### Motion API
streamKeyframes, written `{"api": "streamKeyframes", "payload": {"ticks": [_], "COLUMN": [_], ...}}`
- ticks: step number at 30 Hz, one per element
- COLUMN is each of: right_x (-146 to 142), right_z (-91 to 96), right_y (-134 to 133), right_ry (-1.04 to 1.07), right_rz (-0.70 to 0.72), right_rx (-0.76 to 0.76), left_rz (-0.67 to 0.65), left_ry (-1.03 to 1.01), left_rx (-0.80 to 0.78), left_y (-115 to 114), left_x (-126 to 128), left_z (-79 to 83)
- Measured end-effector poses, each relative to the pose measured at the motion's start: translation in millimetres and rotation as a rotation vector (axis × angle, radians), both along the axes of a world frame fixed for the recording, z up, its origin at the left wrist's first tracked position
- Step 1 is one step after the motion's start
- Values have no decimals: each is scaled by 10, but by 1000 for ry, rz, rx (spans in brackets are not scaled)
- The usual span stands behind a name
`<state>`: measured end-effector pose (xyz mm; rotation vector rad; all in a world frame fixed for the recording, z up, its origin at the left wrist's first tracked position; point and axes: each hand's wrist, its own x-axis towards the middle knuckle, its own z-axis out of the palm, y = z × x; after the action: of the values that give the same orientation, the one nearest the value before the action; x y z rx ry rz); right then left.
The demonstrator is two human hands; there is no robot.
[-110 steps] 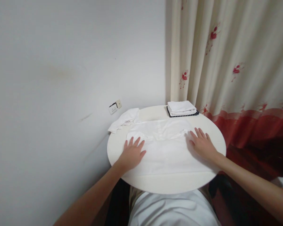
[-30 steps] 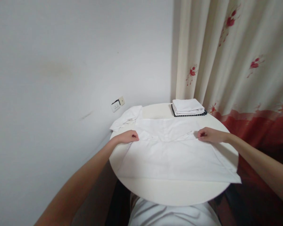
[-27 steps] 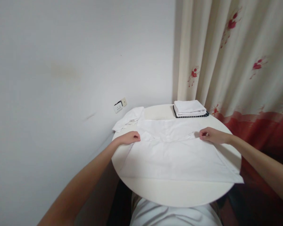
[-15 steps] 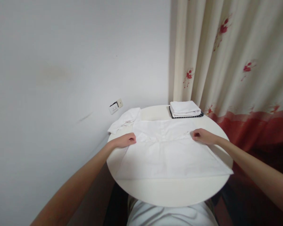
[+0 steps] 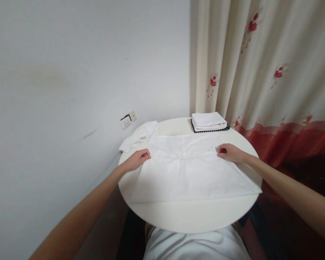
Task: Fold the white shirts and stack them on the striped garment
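A white garment [image 5: 192, 175] lies spread flat on a round cream table [image 5: 189, 215], its lower hem toward me and its right corner reaching the table's right edge. My left hand [image 5: 137, 159] is closed in a pinch on the garment's upper left edge. Across from it, my right hand [image 5: 229, 152] pinches the upper right edge. Both forearms reach in from the bottom corners.
A crumpled white cloth [image 5: 139, 135] lies at the table's far left. A stack of folded white cloths [image 5: 208, 121] on a dark checked mat sits at the far edge. A wall socket [image 5: 126, 120] is on the grey wall. A floral curtain [image 5: 262, 72] hangs to the right.
Both hands went from lying flat on the garment to pinching its upper edges. The garment now lies wider, with its right corner at the table's edge.
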<state>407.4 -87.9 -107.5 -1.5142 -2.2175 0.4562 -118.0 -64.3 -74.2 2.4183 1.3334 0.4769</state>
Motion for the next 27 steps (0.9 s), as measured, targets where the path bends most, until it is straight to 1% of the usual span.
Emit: {"api": "streamKeyframes", "payload": {"ticks": [3,5,7,8,10,12,14,15,17,19,21,24,27], "right_x": [8,10,-46,-116,-368,-750,-1173,-1361,-1626,-1706,-1627,-1339,-983], "right_z": [9,33,81,114,183,220,187,142,13,-121,-213,-254,-255], "right_y": [-20,-26,-45,-69,-164,-324,-516,-606,-743,-803,-798,-742,-722], "right_ry": [-19,-55,-83,-86,-77,-82,-126,-147,-191,-214,-219,-242,-290], "right_rz": [-6,-30,-71,-85,-73,12,128,175,210,200,179,128,44], "right_rx": [-1,27,104,155,256,326,348,340,287,264,276,266,225], "left_rz": [4,7,22,23,-6,-98,-193,-217,-240,-235,-211,-134,-64], "left_ry": [135,206,243,250,245,226,228,232,242,246,254,283,327], "left_rx": [38,103,198,241,296,310,318,320,324,326,311,242,181], "left_y": [-50,-113,-224,-301,-484,-678,-842,-903,-973,-974,-923,-800,-686], "left_x": [-21,6,129,239,556,945,1304,1442,1602,1609,1502,1225,877], "left_z": [-41,-6,72,113,158,119,-7,-90,-256,-377,-430,-415,-368]}}
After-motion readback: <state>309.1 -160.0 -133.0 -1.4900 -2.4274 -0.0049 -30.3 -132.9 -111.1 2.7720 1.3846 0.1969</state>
